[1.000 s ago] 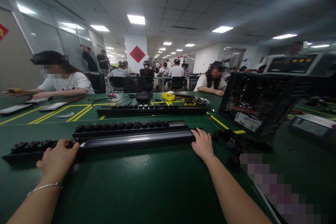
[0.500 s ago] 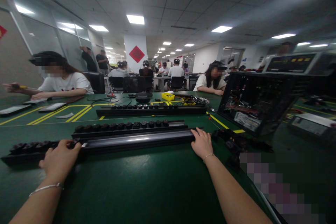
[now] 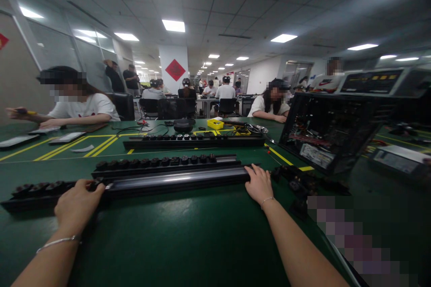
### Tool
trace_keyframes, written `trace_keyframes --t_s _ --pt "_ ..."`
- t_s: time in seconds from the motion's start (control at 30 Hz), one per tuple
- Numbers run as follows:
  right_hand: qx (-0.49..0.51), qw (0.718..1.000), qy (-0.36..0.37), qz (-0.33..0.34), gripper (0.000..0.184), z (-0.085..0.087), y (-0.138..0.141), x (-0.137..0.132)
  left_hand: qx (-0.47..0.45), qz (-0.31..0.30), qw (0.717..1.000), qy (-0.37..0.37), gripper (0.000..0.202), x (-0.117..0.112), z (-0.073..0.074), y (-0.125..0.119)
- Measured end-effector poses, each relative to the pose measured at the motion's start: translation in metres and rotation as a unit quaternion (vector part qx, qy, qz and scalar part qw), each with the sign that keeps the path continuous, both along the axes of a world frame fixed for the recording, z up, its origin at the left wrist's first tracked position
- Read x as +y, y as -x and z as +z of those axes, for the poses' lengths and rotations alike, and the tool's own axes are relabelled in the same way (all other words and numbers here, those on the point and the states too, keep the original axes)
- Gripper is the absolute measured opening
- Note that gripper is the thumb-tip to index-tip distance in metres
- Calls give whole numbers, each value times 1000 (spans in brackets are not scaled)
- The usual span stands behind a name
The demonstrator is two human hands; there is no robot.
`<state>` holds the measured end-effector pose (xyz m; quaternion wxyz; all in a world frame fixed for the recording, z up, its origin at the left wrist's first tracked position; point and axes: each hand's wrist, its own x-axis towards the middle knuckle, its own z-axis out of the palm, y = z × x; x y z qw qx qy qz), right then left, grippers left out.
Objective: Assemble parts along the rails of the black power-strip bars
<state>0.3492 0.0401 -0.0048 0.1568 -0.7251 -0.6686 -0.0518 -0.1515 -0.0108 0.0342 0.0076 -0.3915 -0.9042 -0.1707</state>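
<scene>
A long black rail (image 3: 182, 179) lies across the green table in front of me. Black socket modules (image 3: 42, 189) sit in a row along its left part, and its right part shows a bare, shiny channel. My left hand (image 3: 79, 202) is closed over the rail where modules meet the channel, thumb and forefinger around a black socket module; the other fingers are partly hidden. At the right end, my right hand (image 3: 259, 184) grips the rail, thumb on the near side and fingers over the top. Just behind lies a second black rail (image 3: 164, 163) filled with similar modules.
A third rail (image 3: 195, 142) lies farther back, near a yellow tray (image 3: 215, 124). Dark loose parts (image 3: 298, 184) lie right of my right hand. An opened computer case (image 3: 330, 134) stands at the right. Co-workers sit across the table at left (image 3: 84, 103) and right (image 3: 269, 103).
My left hand has shifted slightly, its outer fingers drawn in closer on the rail. The right hand and the rails have stayed in place.
</scene>
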Motion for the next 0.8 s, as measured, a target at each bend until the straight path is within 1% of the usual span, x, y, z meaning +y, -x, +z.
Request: trace_keyframes --t_s 0.27,0.5,0.67,0.8 --pt "3 1000 -3 3 57 0 -1 0 -3 -28 1000 -2 59 1 -1 -6" --pt "4 1000 -11 5 57 -1 0 1 -5 -19 1000 5 58 0 2 -10" --pt "4 1000 -27 10 56 -5 -2 3 0 -27 1000 6 57 -1 4 -17" --pt "8 1000 -27 9 56 -5 -2 3 -3 -31 999 6 58 0 3 -17"
